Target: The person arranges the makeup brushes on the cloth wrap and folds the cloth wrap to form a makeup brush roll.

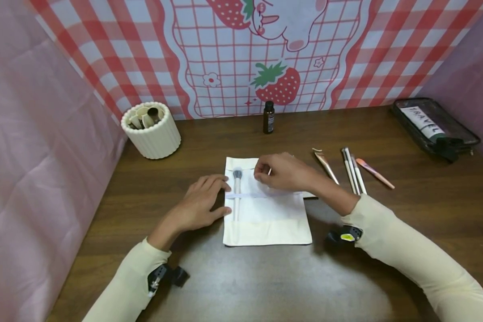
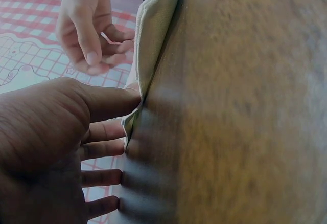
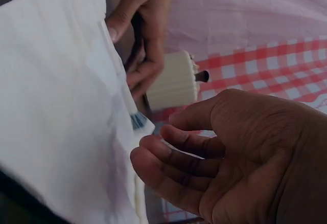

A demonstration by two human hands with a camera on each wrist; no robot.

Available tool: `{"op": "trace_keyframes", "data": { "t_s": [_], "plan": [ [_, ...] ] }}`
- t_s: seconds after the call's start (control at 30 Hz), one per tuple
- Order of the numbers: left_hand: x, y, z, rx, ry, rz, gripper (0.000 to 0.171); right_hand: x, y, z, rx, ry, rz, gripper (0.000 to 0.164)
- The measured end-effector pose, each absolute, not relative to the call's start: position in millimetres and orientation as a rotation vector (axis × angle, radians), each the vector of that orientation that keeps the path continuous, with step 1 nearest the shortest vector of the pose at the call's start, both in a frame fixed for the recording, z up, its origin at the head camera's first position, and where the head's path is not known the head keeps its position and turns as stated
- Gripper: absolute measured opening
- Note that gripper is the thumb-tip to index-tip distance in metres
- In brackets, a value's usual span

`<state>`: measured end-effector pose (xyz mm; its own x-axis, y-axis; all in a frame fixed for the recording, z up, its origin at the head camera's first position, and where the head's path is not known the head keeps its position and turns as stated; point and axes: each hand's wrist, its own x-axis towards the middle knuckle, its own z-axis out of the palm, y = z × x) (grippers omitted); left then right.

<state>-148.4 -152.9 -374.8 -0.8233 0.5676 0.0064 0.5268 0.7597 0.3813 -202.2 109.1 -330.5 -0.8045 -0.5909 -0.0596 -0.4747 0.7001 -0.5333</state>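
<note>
A cream fabric brush pouch [image 1: 267, 230] lies flat with a pale band across its middle. One makeup brush [image 1: 237, 188] with a white handle and grey-tipped bristles is tucked under the band along the left side. My left hand [image 1: 201, 203] rests at the pouch's left edge; its thumb and fingertips touch the cloth in the left wrist view. Over the upper right part of the pouch hovers my right hand [image 1: 283, 172], fingers loosely bent. In the right wrist view nothing shows between the right hand's fingers [image 3: 179, 162], which are near the bristles.
Right of the pouch lie a gold-ferrule brush [image 1: 326, 165], several white-handled brushes [image 1: 352, 170] and a pink brush [image 1: 375, 173]. Behind stand a ribbed cream holder [image 1: 154, 136] with brushes and a dark bottle [image 1: 268, 118]. A clear-and-black travel bag [image 1: 436, 127] sits at far right.
</note>
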Motion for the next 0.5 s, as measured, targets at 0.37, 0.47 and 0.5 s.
{"op": "trace_keyframes", "data": {
  "t_s": [0.37, 0.47, 0.5],
  "plan": [
    [-147.8, -154.1, -375.9, 0.893, 2.838, 0.582, 0.047, -206.9, 156.2, -316.6, -0.706, 2.826, -0.694, 0.017],
    [-148.2, -153.4, -376.2, 0.891, 2.834, 0.589, 0.048, -208.9, 168.7, -317.0, -0.685, 2.872, -0.632, 0.018],
    [-148.4, -153.2, -376.3, 0.891, 2.832, 0.592, 0.048, -209.5, 173.2, -317.3, -0.674, 2.883, -0.617, 0.018]
  ]
}}
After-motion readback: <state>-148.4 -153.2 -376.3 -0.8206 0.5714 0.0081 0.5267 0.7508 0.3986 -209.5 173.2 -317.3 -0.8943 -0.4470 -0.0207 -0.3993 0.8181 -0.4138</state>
